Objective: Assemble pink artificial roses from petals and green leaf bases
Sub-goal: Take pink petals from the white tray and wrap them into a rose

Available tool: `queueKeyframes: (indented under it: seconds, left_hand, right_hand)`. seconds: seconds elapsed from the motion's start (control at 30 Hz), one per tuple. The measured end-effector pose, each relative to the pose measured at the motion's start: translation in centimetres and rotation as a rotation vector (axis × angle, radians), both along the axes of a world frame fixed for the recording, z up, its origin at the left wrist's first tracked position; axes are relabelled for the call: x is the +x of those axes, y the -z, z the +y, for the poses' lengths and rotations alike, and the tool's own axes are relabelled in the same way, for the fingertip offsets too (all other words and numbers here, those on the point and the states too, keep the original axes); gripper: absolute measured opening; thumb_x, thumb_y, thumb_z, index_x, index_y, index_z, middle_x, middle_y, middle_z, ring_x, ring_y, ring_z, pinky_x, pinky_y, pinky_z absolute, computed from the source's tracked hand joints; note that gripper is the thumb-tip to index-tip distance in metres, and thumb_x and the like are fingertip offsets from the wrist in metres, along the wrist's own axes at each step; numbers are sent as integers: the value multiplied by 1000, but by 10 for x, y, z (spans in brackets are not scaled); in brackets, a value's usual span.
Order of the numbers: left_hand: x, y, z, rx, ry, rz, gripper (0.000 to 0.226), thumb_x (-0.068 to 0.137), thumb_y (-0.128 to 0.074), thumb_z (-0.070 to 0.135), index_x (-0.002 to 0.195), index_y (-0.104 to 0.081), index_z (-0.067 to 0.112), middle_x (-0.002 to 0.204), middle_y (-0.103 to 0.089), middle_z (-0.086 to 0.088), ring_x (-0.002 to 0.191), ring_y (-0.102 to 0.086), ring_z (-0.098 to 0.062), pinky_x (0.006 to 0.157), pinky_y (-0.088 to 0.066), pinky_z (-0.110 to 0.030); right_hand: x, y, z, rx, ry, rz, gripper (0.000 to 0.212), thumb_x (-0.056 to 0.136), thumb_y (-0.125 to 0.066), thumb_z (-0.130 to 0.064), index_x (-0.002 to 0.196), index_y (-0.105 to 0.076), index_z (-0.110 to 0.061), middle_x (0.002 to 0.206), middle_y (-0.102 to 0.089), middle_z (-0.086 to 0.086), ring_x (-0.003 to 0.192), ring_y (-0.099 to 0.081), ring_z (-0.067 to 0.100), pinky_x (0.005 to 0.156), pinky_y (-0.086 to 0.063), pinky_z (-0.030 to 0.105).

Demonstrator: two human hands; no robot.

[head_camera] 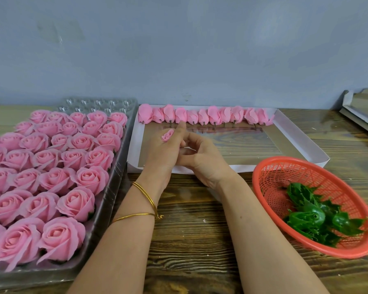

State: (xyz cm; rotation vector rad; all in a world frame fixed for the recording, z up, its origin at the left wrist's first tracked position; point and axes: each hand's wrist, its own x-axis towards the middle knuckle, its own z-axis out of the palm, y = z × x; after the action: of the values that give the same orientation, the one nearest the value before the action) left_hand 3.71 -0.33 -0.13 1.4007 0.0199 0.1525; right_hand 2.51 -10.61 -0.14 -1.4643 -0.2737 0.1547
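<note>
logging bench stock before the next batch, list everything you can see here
finished roses: many, some cut off by the frame, pink, in the tray on the left
blister tray: one, clear plastic, left of the table
petal bundles: about twelve, pink, in a row along the box's far wall
shallow box: one, white, centre
basket: one, red mesh, right
leaf bases: several, green, in the basket
flat trays: at least two, grey, far right, cut off
table: one, brown wood
rolled bud: one, pink, in the left hand's fingers
bangles: two, gold, left wrist
left hand: holds the bud over the box
right hand: fingers curled against the left; contents unclear
</note>
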Motion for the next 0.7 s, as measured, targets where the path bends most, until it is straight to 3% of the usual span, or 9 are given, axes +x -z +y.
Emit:
queueKeyframes:
  seconds: [0.1,0.17,0.3,0.37,0.43,0.57,0.7]
  left_hand:
    - [0,1,-2,-9,-10,-11,49,85,-62,54,47,-54,24,61,-60,-1,66,-68,-14,74,-57,-37]
    - [0,1,-2,-2,-16,-20,49,89,-60,51,48,-54,25,62,-59,-1,66,-67,-13,70,-56,-35]
    - [-2,-1,-1,4,-4,-19,38,87,-64,51,58,-61,26,73,-61,-7,79,-67,-23,80,-58,-45]
    - [-3,-2,0,3,0,-49,31,86,-68,44,61,-66,27,70,-63,-1,78,-67,-19,77,-59,-43]
    - [-3,-1,1,33,0,-84,26,85,-71,38,62,-67,27,65,-63,6,73,-65,-12,74,-58,-38]
    - [-3,0,3,26,-10,-98,20,82,-75,35,71,-70,18,69,-66,-1,73,-66,-13,71,-58,-35]
    - [-1,2,1,50,-30,-118,40,87,-70,36,50,-57,25,51,-51,8,55,-55,-4,65,-54,-29]
  right_hand:
    - [2,2,0,-42,62,2,43,70,-69,21,110,-55,11,96,-61,13,85,-61,24,86,-55,37]
    - [2,2,1,-52,68,1,45,71,-69,20,112,-53,13,97,-60,14,85,-60,24,84,-55,34]
    - [1,1,0,-9,45,-13,35,73,-67,21,101,-61,1,94,-62,11,87,-62,23,81,-57,29]
    - [1,1,0,16,15,-12,37,75,-65,21,100,-65,-7,92,-67,6,87,-66,20,81,-57,27]
    - [0,1,0,37,-11,-11,39,78,-63,20,105,-67,-7,95,-71,4,94,-70,20,87,-57,30]
    - [0,2,0,50,-38,-24,44,82,-56,21,115,-66,-6,114,-68,23,113,-64,34,102,-50,41]
    - [0,2,1,46,-19,-18,39,81,-58,20,113,-67,-3,115,-67,27,114,-63,38,104,-49,44]
